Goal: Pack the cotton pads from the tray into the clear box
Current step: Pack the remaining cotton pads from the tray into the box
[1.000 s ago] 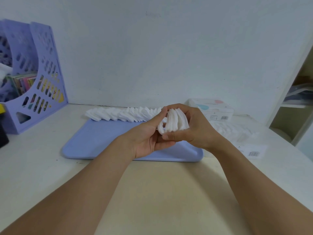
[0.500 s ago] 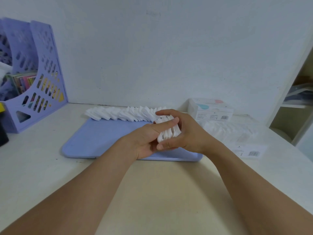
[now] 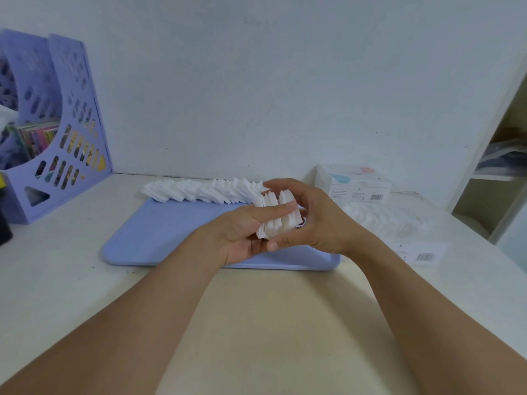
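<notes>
Both hands were over the right part of the blue tray (image 3: 171, 238). The left hand (image 3: 242, 235) and right hand (image 3: 316, 220) together gripped 1 stack of cotton pads (image 3: 278, 216), fingers curled round it. A row of pads (image 3: 205, 191) lay along the tray's far edge. The clear box (image 3: 382, 220), holding pads, sat right of the tray.

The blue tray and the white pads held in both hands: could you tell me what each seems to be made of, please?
The blue tray looks like moulded plastic with a smooth matte finish: even colour, rounded corners, soft raised rim. The stack of cotton pads, held between left hand and right hand, looks like soft, matte pressed cotton: thin white sheets bending and fanning apart.
</notes>
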A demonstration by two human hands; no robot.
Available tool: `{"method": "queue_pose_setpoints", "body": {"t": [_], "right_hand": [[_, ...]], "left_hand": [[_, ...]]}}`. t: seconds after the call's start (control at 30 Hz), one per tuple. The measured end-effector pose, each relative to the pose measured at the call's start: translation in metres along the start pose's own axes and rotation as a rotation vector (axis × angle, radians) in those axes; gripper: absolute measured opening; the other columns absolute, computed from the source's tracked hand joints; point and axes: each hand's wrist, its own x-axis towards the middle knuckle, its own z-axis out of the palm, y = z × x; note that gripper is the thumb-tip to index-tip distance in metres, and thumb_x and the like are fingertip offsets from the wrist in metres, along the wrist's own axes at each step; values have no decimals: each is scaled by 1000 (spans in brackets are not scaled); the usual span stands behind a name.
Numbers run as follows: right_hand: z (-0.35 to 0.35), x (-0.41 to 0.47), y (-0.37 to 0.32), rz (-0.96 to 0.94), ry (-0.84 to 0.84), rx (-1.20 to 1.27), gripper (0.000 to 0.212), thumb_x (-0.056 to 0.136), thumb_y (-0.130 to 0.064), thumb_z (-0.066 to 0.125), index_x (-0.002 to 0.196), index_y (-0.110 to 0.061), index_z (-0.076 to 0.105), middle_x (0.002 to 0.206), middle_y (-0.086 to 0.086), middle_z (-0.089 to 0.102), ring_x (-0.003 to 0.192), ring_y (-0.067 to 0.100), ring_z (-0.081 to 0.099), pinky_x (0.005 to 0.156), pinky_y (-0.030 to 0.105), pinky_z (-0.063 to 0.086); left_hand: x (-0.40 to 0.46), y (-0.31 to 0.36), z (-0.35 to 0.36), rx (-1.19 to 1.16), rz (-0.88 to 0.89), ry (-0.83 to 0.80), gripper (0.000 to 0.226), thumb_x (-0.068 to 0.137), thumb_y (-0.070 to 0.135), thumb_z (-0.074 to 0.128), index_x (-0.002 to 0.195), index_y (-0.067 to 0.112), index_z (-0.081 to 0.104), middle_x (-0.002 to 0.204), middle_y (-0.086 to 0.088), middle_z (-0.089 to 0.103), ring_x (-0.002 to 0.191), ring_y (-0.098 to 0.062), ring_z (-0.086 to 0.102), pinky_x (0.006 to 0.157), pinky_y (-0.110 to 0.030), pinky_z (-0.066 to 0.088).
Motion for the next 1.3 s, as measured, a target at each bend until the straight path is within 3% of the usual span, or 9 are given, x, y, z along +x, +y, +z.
{"method": "queue_pose_setpoints", "body": {"t": [0.1,0.4,0.53,0.63,0.77,0.97,1.07,1.2,1.3], "right_hand": [[-4,-1,-3,-1,-13,-15,98,62,-14,96,146,-28,47,138,-12,57,131,2,52,103,24,48],[8,1,1,29,-100,-230,91,67,-21,96,144,-24,47,122,-19,61,116,-3,56,93,9,41],[2,0,-3,-14,-52,-211,89,64,-24,97,141,-26,53,135,-17,59,129,3,53,105,30,47],[4,1,-3,-35,16,-184,70,67,-22,96,128,-24,63,119,-11,68,115,10,63,96,40,54],[7,-1,1,38,-65,-150,81,61,-13,98,132,-24,59,114,-12,69,107,1,65,88,23,54],[-3,-4,-12,106,-172,-140,94,62,-60,81,147,-38,46,130,-19,59,123,-3,55,99,23,46],[1,-7,-13,133,-271,-204,94,67,-49,83,151,-37,42,138,-20,57,128,-5,52,109,28,45],[-9,-4,-18,117,-252,-79,76,71,-17,66,145,-25,54,139,-5,61,131,12,56,109,45,48],[-7,-2,-18,92,-180,3,68,71,-29,62,139,-23,59,136,-1,64,128,15,58,108,45,49]], "left_hand": [[-2,2,0,-28,-5,-38,29,80,32,80,106,19,80,123,-7,72,112,-18,70,91,-34,60],[-2,-2,7,-72,-28,-38,26,90,8,65,117,10,67,101,-7,75,86,-17,74,59,-25,59],[1,-2,2,-17,-9,-37,17,86,20,72,101,16,78,108,-9,75,95,-20,74,70,-30,61],[3,-4,2,-26,19,-41,24,78,26,79,99,17,78,103,-9,76,92,-22,74,76,-39,61],[6,-9,3,73,57,-18,19,87,2,71,86,19,80,84,-5,75,74,-15,73,57,-26,57],[5,-7,5,265,85,-29,34,86,-16,57,109,5,70,92,1,77,90,-6,73,75,-23,59],[7,-8,8,372,32,-11,26,95,-13,49,113,-4,65,79,3,68,72,-1,64,58,-10,50],[8,-11,3,289,121,-56,42,82,-17,62,94,21,77,90,3,75,87,-9,71,72,-25,58],[10,-11,1,350,197,11,39,73,-12,75,100,17,74,98,-2,74,97,-16,71,75,-27,57]]}}
